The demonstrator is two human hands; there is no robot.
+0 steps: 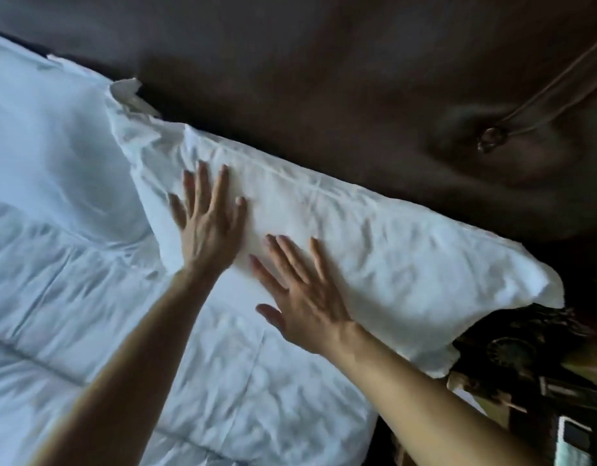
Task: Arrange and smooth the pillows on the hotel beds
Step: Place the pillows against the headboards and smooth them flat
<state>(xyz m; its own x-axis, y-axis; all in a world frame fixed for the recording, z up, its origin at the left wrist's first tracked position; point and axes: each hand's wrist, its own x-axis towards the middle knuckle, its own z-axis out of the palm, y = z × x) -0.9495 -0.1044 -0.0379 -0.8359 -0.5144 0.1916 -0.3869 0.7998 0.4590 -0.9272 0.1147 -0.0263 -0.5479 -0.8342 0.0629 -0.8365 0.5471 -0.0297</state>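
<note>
— Judging from the bedding, how far was the job taken to be?

— Roughly midway on this bed, it was judged. One pillow was laid lengthwise against the dark headboard, toward the bed's right side, with its near edge lying over the white duvet. Its case was creased all over and bunched at the left end, so smoothing was left to be done.

— And the hands?

— Both were spread flat with fingers straight, and nothing was gripped. The left hand was pressed on the pillow's left part. The right hand was laid on its lower middle, just beside the left.

— Was a second pillow seen?

— Yes, a second pillow was seen at the left, meeting the first at the crumpled corner; which lay over which could not be told. It looked smoother. No other bed was shown, so nothing could be said of one.

— Any writing or brand?

— None could be read. No label was found on the linen, and the things on the dark nightstand were too blurred to be made out.
</note>
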